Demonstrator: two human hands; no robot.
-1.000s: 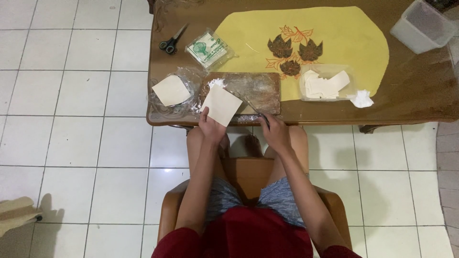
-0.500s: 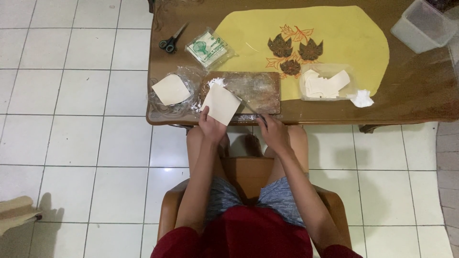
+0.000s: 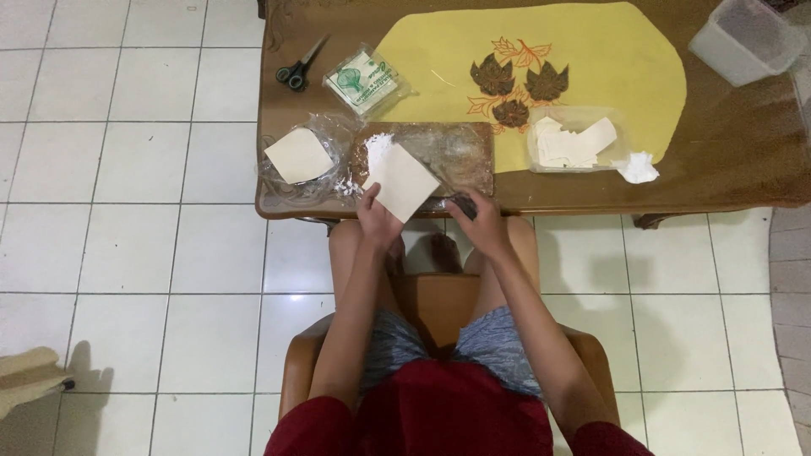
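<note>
Nothing much has moved: the left hand still pinches the pale dough square over the floury wooden board. The right hand grips a small dark tool. A tight pinch could tear the thin sheet.

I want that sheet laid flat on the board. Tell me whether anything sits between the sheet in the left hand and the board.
Nothing visible does. The left hand holds the pale sheet over the wooden board, which carries only white powder.
</note>
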